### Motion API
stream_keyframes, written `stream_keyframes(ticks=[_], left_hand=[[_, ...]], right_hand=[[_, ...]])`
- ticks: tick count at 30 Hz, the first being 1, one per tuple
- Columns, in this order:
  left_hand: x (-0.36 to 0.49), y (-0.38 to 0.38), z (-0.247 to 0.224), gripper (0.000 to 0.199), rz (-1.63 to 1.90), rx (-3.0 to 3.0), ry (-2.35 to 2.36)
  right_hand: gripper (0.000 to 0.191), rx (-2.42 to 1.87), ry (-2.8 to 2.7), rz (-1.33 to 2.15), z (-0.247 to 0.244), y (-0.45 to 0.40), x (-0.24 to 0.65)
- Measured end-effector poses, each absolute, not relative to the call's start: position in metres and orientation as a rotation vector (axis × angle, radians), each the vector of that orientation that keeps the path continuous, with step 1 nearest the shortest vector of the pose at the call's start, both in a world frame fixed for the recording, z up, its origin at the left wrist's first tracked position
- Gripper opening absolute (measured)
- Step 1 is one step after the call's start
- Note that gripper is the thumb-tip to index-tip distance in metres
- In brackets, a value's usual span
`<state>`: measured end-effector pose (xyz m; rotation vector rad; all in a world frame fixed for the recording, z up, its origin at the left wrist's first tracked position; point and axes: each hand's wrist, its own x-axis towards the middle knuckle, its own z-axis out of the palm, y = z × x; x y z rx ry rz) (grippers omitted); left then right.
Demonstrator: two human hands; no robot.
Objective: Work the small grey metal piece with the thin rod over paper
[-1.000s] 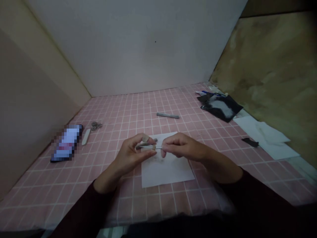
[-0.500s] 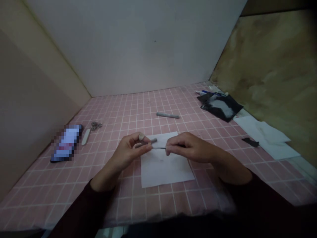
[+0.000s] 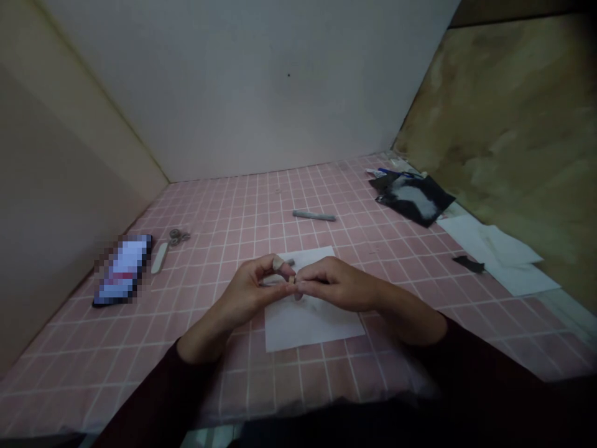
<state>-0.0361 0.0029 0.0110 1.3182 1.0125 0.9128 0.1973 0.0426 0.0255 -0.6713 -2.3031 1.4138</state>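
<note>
Over a white sheet of paper (image 3: 312, 323), my left hand (image 3: 254, 286) pinches something small between thumb and fingers. A pale wrap covers one of its fingers. My right hand (image 3: 338, 283) is also closed in a pinch, its fingertips meeting those of the left. Whatever lies between them is almost wholly hidden, so I cannot make out its kind. The end of a grey rod (image 3: 290, 262) shows just behind the left fingers, over the paper. Farther back, a second grey rod (image 3: 314, 215) lies on the pink checked tablecloth (image 3: 233, 218).
At left lie a phone (image 3: 124, 267), a pale flat stick (image 3: 160, 257) and several small round grey pieces (image 3: 177, 236). At right are a black sheet with whitish smears (image 3: 415, 199), a dark scrap (image 3: 469, 264) and white papers (image 3: 508, 261). Walls enclose the back and sides.
My right hand has moved left until its fingertips meet the left ones. The thin dark-and-white piece that spanned the gap between them is now hidden. The view has shifted slightly.
</note>
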Motion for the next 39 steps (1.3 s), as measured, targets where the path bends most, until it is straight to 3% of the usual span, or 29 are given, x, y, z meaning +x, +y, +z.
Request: stream_keyframes(ticks=[27, 39], left_hand=[[-0.042, -0.003, 0.011, 0.017, 1.131, 1.911, 0.987], [-0.041, -0.002, 0.016, 0.017, 1.117, 1.754, 1.081]], right_hand=[[0.033, -0.598, -1.808, 1.962, 0.011, 0.048, 0.199], [0.035, -0.613, -2.115, 1.638, 0.025, 0.045, 0.202]])
